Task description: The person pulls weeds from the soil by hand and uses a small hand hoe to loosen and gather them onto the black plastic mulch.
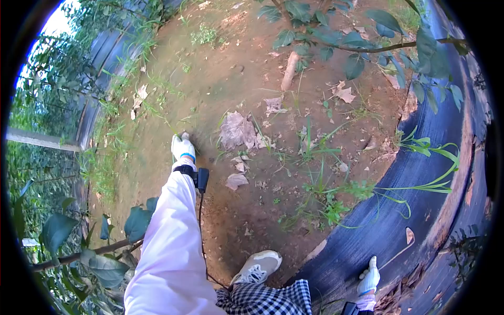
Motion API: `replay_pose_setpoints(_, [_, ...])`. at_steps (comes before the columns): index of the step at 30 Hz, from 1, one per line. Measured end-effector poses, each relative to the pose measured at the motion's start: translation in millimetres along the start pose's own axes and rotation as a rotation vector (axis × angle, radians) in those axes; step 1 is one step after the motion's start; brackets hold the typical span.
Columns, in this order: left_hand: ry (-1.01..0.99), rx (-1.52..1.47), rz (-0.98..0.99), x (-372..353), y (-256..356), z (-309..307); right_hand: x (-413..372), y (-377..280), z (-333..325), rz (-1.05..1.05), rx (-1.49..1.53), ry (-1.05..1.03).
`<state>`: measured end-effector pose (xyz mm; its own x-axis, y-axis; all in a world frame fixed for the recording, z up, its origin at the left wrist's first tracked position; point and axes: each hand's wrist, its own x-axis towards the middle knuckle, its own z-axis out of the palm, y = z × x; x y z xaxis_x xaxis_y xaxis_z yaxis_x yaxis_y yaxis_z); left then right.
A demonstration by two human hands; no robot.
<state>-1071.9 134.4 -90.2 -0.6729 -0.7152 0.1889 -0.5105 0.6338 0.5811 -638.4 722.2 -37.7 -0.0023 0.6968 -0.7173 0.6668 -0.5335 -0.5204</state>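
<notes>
My left hand, in a white glove with a blue cuff, reaches down low over the bare soil. Its fingers are bent toward the ground, and a thin grass stem runs up close to the fingertips. I cannot tell what the fingers hold. Dry brown leaves lie on the soil to its right. My right hand, also gloved, hangs over the black ground sheet at lower right, one finger stretched out and the others loosely bent. Near it, a thin pale strip with a brown tip crosses the sheet.
A slim tree trunk rises ahead, its leafy branch reaching across the upper right. Another leafy branch juts in at lower left. Green weeds grow along the sheet's edge. My shoe stands on the soil.
</notes>
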Motion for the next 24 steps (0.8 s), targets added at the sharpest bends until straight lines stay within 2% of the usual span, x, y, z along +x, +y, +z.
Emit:
replay_pose_setpoints(1, [-0.131, 0.028, 0.084, 9, -21, 9, 1, 0, 0, 0.004, -0.004, 0.003])
replay_pose_setpoints(3, [-0.140, 0.233, 0.512, -8, -7, 8, 0, -1, 1, 0.013, -0.004, 0.015])
replay_pose_setpoints(4, [-0.128, 0.178, 0.555, -10, 7, 6, 2, 1, 1, 0.010, 0.003, 0.004])
replay_pose_setpoints(7, [-0.333, 0.088, 0.295, 6, 2, 14, 7, 6, -5, 0.001, 0.010, -0.014])
replay_pose_setpoints(8, [-0.181, -0.010, 0.223, 9, 1, 19, 4, 3, -2, -0.002, 0.008, -0.016])
replay_pose_setpoints(11, [-0.118, 0.073, 0.262, 19, -6, 19, 0, -1, 0, -0.004, 0.015, -0.020])
replay_pose_setpoints(12, [-0.264, 0.133, 0.361, 14, 9, 10, 3, 1, 0, -0.007, 0.018, -0.024])
replay_pose_setpoints(13, [-0.264, 0.168, 0.456, 1, 25, 6, 5, 3, -1, -0.008, 0.018, -0.025])
replay_pose_setpoints(15, [-0.401, 0.268, 0.622, 8, 31, 18, 4, 4, 0, -0.021, 0.015, -0.034])
replay_pose_setpoints(16, [-0.443, 0.354, 0.544, 16, 29, 31, 4, 3, -1, -0.029, 0.011, -0.037])
replay_pose_setpoints(19, [-0.255, 0.171, 0.269, 9, 19, 42, 1, 1, -2, -0.025, 0.028, -0.065])
replay_pose_setpoints(21, [-0.434, 0.288, 0.328, 1, 21, 29, 2, 1, 0, -0.028, 0.016, -0.043])
replay_pose_setpoints(24, [-0.504, 0.198, 0.623, -28, 46, 14, -1, 2, 1, -0.051, -0.007, -0.019])
